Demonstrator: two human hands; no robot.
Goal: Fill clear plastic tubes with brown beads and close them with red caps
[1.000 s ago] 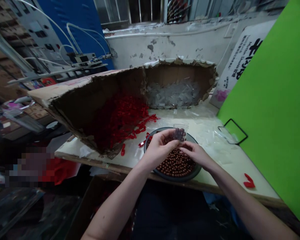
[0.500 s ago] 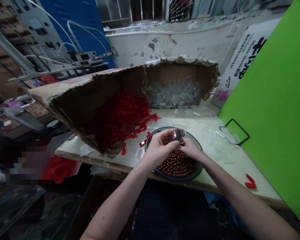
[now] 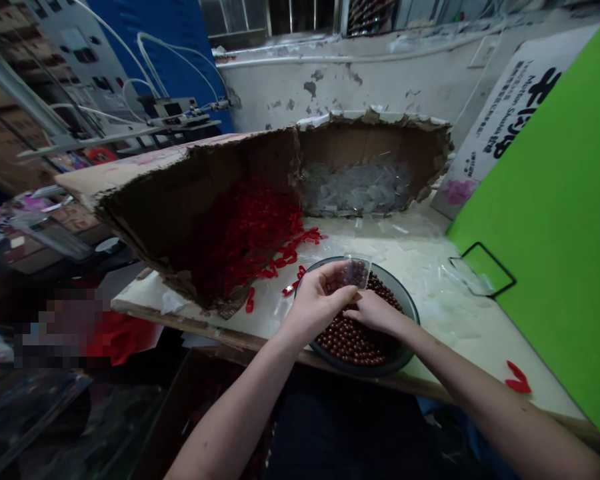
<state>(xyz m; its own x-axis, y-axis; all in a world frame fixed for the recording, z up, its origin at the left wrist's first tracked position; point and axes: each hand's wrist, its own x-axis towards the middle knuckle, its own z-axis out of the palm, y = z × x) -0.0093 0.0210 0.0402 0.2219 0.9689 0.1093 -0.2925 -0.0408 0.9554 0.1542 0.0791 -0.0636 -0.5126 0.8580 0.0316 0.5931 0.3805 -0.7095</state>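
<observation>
My left hand [image 3: 320, 293] is closed on a small clear plastic box [image 3: 359, 272], pinched between thumb and fingers above the bowl. Dark round shapes show through its wall; whether they lie inside or behind it I cannot tell. Below and to the right, my right hand [image 3: 375, 312] dips among shiny brown beads [image 3: 350, 343], its fingers drawn together and their tips partly hidden. The beads fill much of a dark grey round bowl [image 3: 414, 313] at the table's front edge.
Behind the bowl stands a torn cardboard box [image 3: 195, 157] with red plastic pieces [image 3: 260, 227] on its left and clear plastic pieces [image 3: 355, 187] on its right. A green panel [image 3: 545, 200] with a black wire handle [image 3: 505, 283] borders the right side. Nearby lies a red piece [image 3: 517, 379].
My right hand has moved down from the clear box to the beads. My left hand still holds the box, now turned more upright. The view has shifted slightly.
</observation>
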